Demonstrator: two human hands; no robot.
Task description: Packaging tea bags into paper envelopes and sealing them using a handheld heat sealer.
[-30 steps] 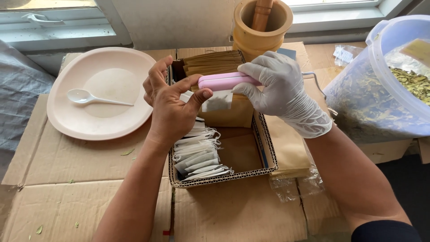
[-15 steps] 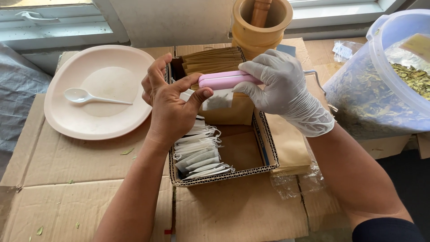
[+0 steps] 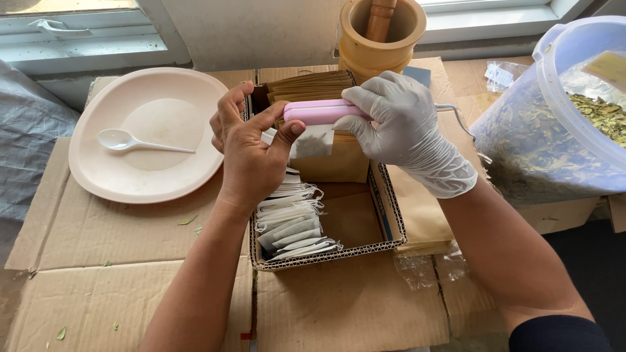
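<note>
Your work surface is a spread of flattened brown cardboard sheets [image 3: 339, 306], and at its right edge stands the biggest thing in view, a clear plastic tub [image 3: 554, 130] filled with dried green leaves. To your left lies a round cream plastic plate [image 3: 98, 163] with a small white plastic spoon [image 3: 124, 140] resting in it, its handle pointing right. At the top, by the window sill, a yellowish wooden mortar [image 3: 381, 36] holds a wooden pestle [image 3: 380, 16] standing upright. In front of you sits a shallow open cardboard box [image 3: 352, 228]; a row of filled white tea bags [image 3: 290, 218] lies stacked along its left side, and a bundle of brown paper envelopes [image 3: 313, 85] stands at its far end. Your right hand [image 3: 404, 127], in a white disposable glove, is clenched around the right end of a slim pink plastic sealing clip [image 3: 319, 111], which you hold level above the far part of the box. Your bare left hand [image 3: 251, 153] pinches the clip's left end with the thumb, the other fingers curled loosely behind. A small white tea bag [image 3: 313, 140] hangs from the clip, caught along its top edge, between your two hands.
</note>
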